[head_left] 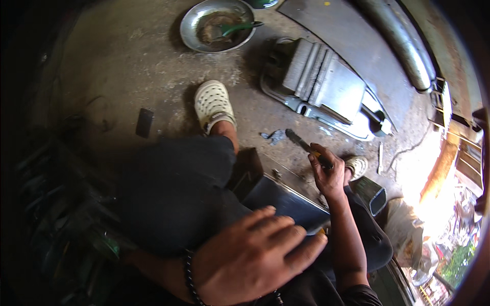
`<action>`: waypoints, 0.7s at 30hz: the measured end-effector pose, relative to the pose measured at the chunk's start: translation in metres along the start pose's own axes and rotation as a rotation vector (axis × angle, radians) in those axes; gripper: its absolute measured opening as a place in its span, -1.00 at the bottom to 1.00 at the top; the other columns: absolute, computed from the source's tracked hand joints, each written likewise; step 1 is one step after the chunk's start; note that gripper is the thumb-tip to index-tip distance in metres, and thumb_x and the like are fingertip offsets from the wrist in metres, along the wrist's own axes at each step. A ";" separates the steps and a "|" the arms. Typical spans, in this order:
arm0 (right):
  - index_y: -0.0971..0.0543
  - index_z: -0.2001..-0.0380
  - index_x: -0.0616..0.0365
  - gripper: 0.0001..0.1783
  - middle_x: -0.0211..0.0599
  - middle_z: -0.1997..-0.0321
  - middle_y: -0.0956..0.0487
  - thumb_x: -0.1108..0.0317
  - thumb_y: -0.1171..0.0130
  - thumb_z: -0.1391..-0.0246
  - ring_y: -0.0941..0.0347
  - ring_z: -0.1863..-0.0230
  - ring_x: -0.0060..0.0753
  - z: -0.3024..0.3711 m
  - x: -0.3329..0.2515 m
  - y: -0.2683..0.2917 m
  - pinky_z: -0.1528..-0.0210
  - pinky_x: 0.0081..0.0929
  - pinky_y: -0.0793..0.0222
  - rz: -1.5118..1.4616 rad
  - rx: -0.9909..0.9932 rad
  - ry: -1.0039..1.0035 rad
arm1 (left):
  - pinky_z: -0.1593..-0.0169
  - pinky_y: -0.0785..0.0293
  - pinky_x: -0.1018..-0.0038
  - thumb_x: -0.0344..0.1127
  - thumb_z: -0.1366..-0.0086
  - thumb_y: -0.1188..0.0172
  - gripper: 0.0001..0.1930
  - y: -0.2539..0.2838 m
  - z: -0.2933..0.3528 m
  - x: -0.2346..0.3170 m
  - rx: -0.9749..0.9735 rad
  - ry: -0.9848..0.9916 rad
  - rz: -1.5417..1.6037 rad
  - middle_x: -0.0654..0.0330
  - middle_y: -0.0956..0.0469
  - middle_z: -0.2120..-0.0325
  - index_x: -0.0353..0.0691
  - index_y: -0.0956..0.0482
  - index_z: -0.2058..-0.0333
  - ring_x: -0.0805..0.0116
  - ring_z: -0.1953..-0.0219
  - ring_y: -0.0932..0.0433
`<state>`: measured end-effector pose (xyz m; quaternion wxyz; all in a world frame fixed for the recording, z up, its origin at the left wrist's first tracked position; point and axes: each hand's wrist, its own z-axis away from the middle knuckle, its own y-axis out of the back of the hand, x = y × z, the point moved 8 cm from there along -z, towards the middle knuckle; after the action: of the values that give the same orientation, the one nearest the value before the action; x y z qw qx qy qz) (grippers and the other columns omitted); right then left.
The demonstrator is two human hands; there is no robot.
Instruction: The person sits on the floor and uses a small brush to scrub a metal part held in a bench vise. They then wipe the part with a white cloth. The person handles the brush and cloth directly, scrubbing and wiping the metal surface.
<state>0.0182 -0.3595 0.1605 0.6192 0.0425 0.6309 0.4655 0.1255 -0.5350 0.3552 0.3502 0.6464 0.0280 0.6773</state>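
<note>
My right hand (327, 171) is closed around a narrow dark tool (298, 141) with yellow on its handle. I cannot tell its exact kind. Its dark tip points away to the left and ends beside a crumpled grey-blue rag (278, 136) on the floor. Nearer to me, my left hand (255, 255) is held above my lap, back of the hand up, fingers stretched and holding nothing. A dark braided bracelet circles that wrist. Between my legs lies a dark, smooth metal piece (278, 203), partly hidden behind the left hand.
A heavy steel vise (326, 84) rests on the floor ahead. Beyond it on the left is a metal bowl (190, 29) with a green-handled tool inside. A flat dark rectangle (145, 122) lies at left; a small wrench (380, 158) and square tube (377, 200) are at right.
</note>
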 end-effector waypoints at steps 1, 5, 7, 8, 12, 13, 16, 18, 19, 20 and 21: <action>-0.65 0.00 0.18 -0.67 -0.08 0.26 -0.68 0.37 -0.36 -0.18 -0.67 0.29 -0.06 -0.009 -0.003 -0.008 0.19 -0.32 -0.54 0.025 -0.033 -0.005 | -0.22 -0.50 0.16 -0.07 -0.29 -0.31 -0.46 0.000 0.000 -0.001 -0.012 0.004 0.017 0.18 -0.60 0.01 -0.01 -0.55 -0.23 0.24 -0.10 -0.59; -0.66 0.01 0.14 -0.64 -0.12 0.34 -0.60 0.44 -0.39 -0.09 -0.61 0.35 -0.02 -0.044 -0.025 -0.040 0.26 -0.24 -0.51 0.100 -0.040 0.157 | -0.22 -0.49 0.14 -0.09 -0.34 -0.26 -0.46 0.000 -0.002 -0.004 -0.034 -0.031 0.125 0.13 -0.57 -0.05 0.00 -0.51 -0.28 0.19 -0.11 -0.59; -0.67 0.01 0.12 -0.61 -0.16 0.36 -0.60 0.45 -0.42 -0.05 -0.60 0.39 -0.07 -0.059 -0.029 -0.054 0.29 -0.23 -0.52 0.103 -0.028 0.162 | -0.29 -0.38 0.08 -0.19 -0.33 -0.10 -0.60 0.007 -0.006 -0.002 0.091 -0.048 0.156 0.19 -0.54 0.04 -0.02 -0.53 -0.13 0.14 -0.12 -0.51; -0.67 0.01 0.12 -0.61 -0.18 0.37 -0.60 0.45 -0.42 -0.04 -0.60 0.40 -0.08 -0.064 -0.029 -0.060 0.30 -0.23 -0.53 0.101 -0.030 0.152 | -0.28 -0.39 0.08 -0.19 -0.32 -0.10 -0.60 0.009 -0.009 -0.005 0.131 -0.040 0.195 0.18 -0.54 0.05 -0.04 -0.54 -0.12 0.15 -0.11 -0.51; -0.68 0.02 0.15 -0.64 -0.14 0.32 -0.65 0.50 -0.39 -0.07 -0.65 0.39 -0.13 -0.081 -0.033 -0.079 0.31 -0.31 -0.56 0.127 -0.023 0.210 | -0.28 -0.39 0.08 -0.17 -0.32 -0.08 -0.61 0.013 -0.012 -0.015 0.118 0.012 0.297 0.17 -0.55 0.06 -0.08 -0.57 -0.09 0.18 -0.09 -0.53; -0.69 0.03 0.15 -0.65 -0.15 0.32 -0.65 0.51 -0.39 -0.07 -0.65 0.39 -0.13 -0.083 -0.034 -0.082 0.31 -0.32 -0.56 0.132 -0.013 0.221 | -0.28 -0.39 0.08 -0.17 -0.32 -0.07 -0.61 0.014 -0.010 -0.016 0.065 0.025 0.310 0.16 -0.56 0.06 -0.09 -0.57 -0.09 0.18 -0.08 -0.54; -0.69 0.06 0.09 -0.64 -0.21 0.34 -0.63 0.45 -0.42 -0.02 -0.63 0.40 -0.13 -0.088 -0.033 -0.089 0.32 -0.27 -0.56 0.112 0.006 0.192 | -0.28 -0.38 0.07 -0.14 -0.34 -0.04 -0.59 0.020 -0.011 -0.021 0.029 0.039 0.289 0.15 -0.57 0.03 -0.09 -0.58 -0.10 0.18 -0.10 -0.54; -0.70 0.07 0.05 -0.66 -0.25 0.34 -0.63 0.38 -0.42 -0.02 -0.62 0.38 -0.12 -0.089 -0.035 -0.093 0.30 -0.23 -0.56 0.120 0.021 0.182 | -0.29 -0.38 0.07 -0.12 -0.34 -0.04 -0.58 0.020 -0.011 -0.021 -0.012 0.029 0.307 0.15 -0.57 0.01 -0.09 -0.58 -0.11 0.18 -0.12 -0.53; -0.70 0.07 0.08 -0.66 -0.22 0.33 -0.64 0.43 -0.41 -0.02 -0.63 0.38 -0.13 -0.089 -0.037 -0.094 0.30 -0.26 -0.56 0.131 0.036 0.190 | -0.29 -0.38 0.07 -0.11 -0.34 -0.03 -0.57 0.019 -0.010 -0.020 -0.028 0.023 0.315 0.14 -0.57 0.00 -0.09 -0.58 -0.11 0.18 -0.12 -0.53; -0.70 0.06 0.11 -0.65 -0.18 0.33 -0.64 0.47 -0.40 -0.02 -0.64 0.38 -0.14 -0.090 -0.040 -0.096 0.29 -0.29 -0.57 0.139 0.050 0.203 | -0.29 -0.38 0.08 -0.11 -0.34 -0.03 -0.57 0.021 -0.010 -0.020 0.012 0.018 0.322 0.15 -0.58 0.01 -0.09 -0.59 -0.11 0.18 -0.12 -0.54; -0.70 0.05 0.14 -0.64 -0.15 0.32 -0.65 0.52 -0.39 -0.02 -0.65 0.37 -0.15 -0.091 -0.042 -0.098 0.29 -0.32 -0.57 0.147 0.060 0.216 | -0.29 -0.38 0.08 -0.10 -0.34 -0.03 -0.57 0.021 -0.011 -0.019 0.054 0.014 0.328 0.15 -0.58 0.01 -0.09 -0.59 -0.11 0.18 -0.12 -0.54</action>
<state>0.0043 -0.4898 0.1110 0.5105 0.0568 0.7027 0.4924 0.1049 -0.5561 0.3472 0.2174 0.6467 -0.0573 0.7288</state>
